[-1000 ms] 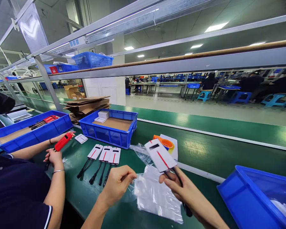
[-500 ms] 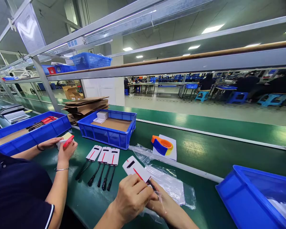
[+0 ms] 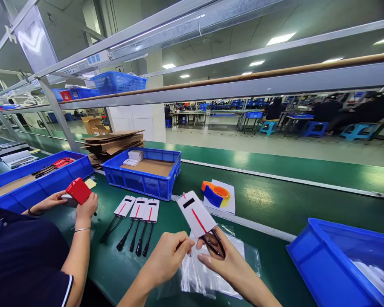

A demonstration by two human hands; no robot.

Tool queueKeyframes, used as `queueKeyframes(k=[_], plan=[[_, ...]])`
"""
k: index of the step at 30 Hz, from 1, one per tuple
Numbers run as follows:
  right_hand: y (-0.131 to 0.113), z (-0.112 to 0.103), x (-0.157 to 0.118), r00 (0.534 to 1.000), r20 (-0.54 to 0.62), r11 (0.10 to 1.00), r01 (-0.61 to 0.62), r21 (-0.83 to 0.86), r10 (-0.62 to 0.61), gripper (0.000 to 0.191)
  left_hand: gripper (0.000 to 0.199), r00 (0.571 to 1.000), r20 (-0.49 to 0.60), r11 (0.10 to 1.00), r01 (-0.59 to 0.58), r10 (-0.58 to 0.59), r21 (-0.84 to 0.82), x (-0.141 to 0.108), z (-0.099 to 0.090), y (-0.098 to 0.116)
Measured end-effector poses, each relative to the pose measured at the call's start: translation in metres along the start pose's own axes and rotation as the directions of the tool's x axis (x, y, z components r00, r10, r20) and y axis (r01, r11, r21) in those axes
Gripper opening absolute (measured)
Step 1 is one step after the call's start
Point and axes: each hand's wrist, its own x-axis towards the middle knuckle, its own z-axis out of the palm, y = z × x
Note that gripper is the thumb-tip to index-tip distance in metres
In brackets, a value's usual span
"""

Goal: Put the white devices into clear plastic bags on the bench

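Observation:
My right hand [image 3: 232, 258] grips a white-sleeved device [image 3: 196, 213] by its lower end and black cables. The sleeve has a red stripe and a dark window, and it is tilted up to the left. My left hand [image 3: 169, 258] is closed in a pinch on a clear plastic bag [image 3: 192, 277], which hangs below its fingertips. Under my hands lie more clear bags [image 3: 251, 258] on the green bench. To the left, several similar white-sleeved devices [image 3: 137, 209] lie in a row with their black cables toward me.
At left, a co-worker's hands [image 3: 86, 207] hold a red device [image 3: 79, 190] and a white piece. Blue bins [image 3: 141, 183] stand along the bench, with another blue bin [image 3: 320, 264] at right. An orange and blue tape dispenser [image 3: 216, 194] lies beyond my hands; flattened cardboard [image 3: 115, 143] is stacked behind.
The device has risen and turned upright in my right hand. My left hand has come off it and moved left, with the clear bag. The co-worker's red device now faces this way.

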Motion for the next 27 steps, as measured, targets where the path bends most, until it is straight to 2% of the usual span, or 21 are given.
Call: queueKeyframes(k=[3,6,9,11,15,16,21,27], plan=[[-0.004,-0.003,0.000,0.997,-0.041,0.998,0.059,-0.031,-0.060,0.058,0.039,0.996,0.085,0.998,0.039,-0.035,-0.039,0.000,0.003,0.002],[-0.010,-0.012,0.002,0.996,-0.064,0.992,0.062,-0.108,-0.069,0.054,0.040,0.994,0.090,0.995,0.075,-0.068,-0.072,0.000,0.003,-0.002],[-0.016,-0.026,0.002,0.990,-0.087,0.951,0.083,-0.297,-0.114,0.049,0.044,0.990,0.047,0.982,0.137,-0.132,-0.127,0.000,-0.008,-0.009],[-0.019,-0.038,0.000,0.979,-0.122,0.913,0.101,-0.395,-0.161,0.048,0.048,0.991,-0.001,0.975,0.130,-0.133,-0.179,0.000,-0.019,-0.016],[-0.027,-0.060,-0.011,0.955,-0.219,0.912,0.100,-0.398,-0.200,0.047,0.054,0.993,-0.093,0.970,0.053,-0.077,-0.237,-0.002,-0.040,-0.031],[-0.030,-0.065,-0.013,0.957,-0.201,0.904,0.110,-0.413,-0.208,0.045,0.055,0.992,-0.108,0.968,0.039,-0.068,-0.248,-0.003,-0.044,-0.034],[-0.040,-0.075,-0.017,0.978,0.026,0.800,0.183,-0.571,-0.205,0.036,0.059,0.985,-0.162,0.958,0.001,-0.050,-0.286,-0.005,-0.053,-0.044],[-0.043,-0.068,-0.018,0.975,0.085,0.727,0.211,-0.653,-0.207,0.036,0.058,0.983,-0.181,0.953,-0.023,-0.034,-0.302,-0.005,-0.052,-0.043]])
